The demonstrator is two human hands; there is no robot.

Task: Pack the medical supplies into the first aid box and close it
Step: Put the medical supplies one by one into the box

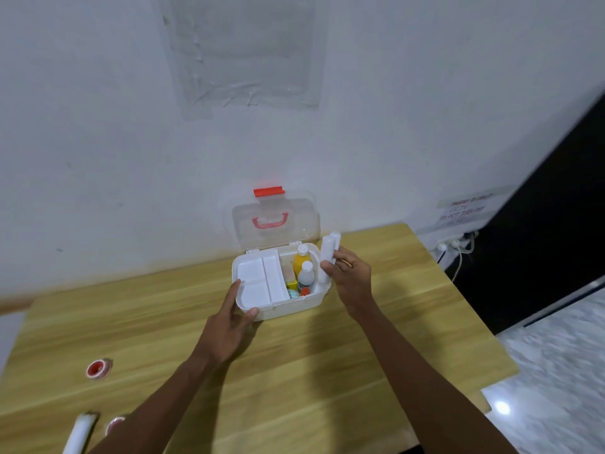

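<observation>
A white first aid box [312, 300] stands open on the wooden table, its clear lid [275, 221] with a red handle and red latch leaning up against the wall. Inside on the left sits a white divided tray [258, 280]. The right part holds a yellow bottle [301, 260], a white bottle [306, 277] and small packets. My left hand [234, 326] grips the box's front left corner. My right hand [348, 273] holds two white rolls [329, 249] upright over the box's right end.
A red-centred tape roll [98, 368] lies at the table's left. A white tube [80, 432] and another small red-and-clear roll [114, 424] lie at the near left edge. A power strip with cables [456, 245] sits against the wall at the right.
</observation>
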